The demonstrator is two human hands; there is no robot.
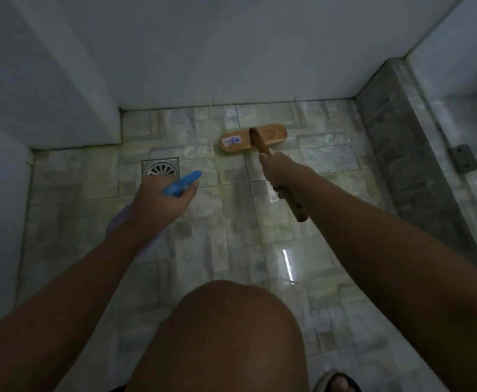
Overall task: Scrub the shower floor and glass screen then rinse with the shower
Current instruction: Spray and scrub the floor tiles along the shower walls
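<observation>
bare bent knee (226, 335) nearest | left hand (158, 206) curled round blue-triggered purple spray bottle (182, 183) over square steel drain (161, 167) | right hand (278, 172) grips long-handled wooden scrubbing brush (272, 135), head flat on pale tiled shower floor (226, 222) near white back wall (231, 66)

- The floor (217, 227) is pale grey-green marbled tile in a patchwork of blocks, with thin dark grout lines.
- The scrub brush (253, 140) in my right grip (278, 172) has a honey-tan head with a white and blue sticker and a darker brown handle.
- The spray bottle (182, 183) in my left grip (161, 199) has a bright blue head and a lilac body.
- The drain (160, 167) is silver with a fan of dark slots.
- The kerb (395, 154) along the floor's right edge is mottled dark grey.
</observation>
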